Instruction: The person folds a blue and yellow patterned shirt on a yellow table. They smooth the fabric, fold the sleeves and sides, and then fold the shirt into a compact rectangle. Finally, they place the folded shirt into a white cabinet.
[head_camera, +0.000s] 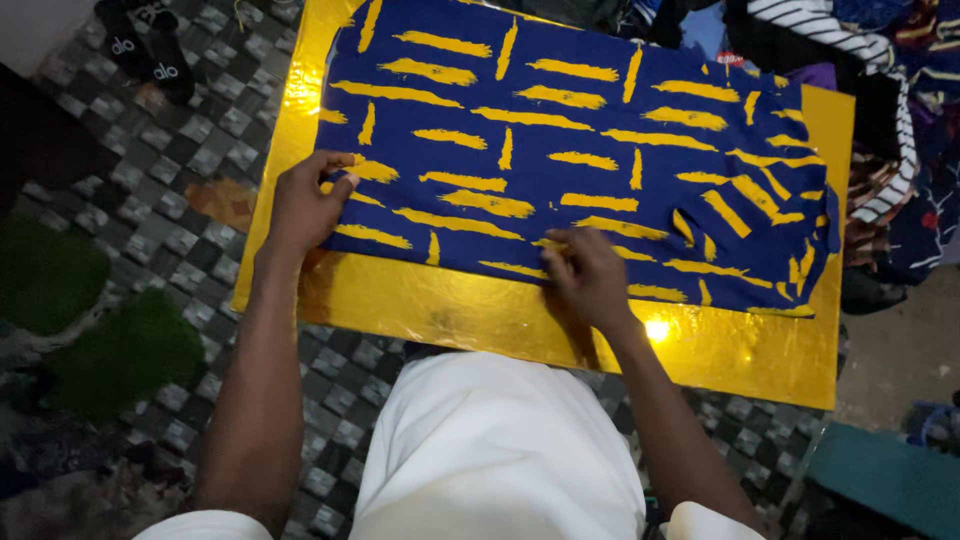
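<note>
No packages, signs or screens show in this view. The only label-like marks are small white printed logos on a pair of dark sandals (148, 45) lying on the checkered floor at the top left, well apart from the gold surface. One tiny red and white tag (731, 58) shows among the heaped clothes at the top right, just beyond the far edge of the blue and yellow cloth; it is too small to make out its shape.
</note>
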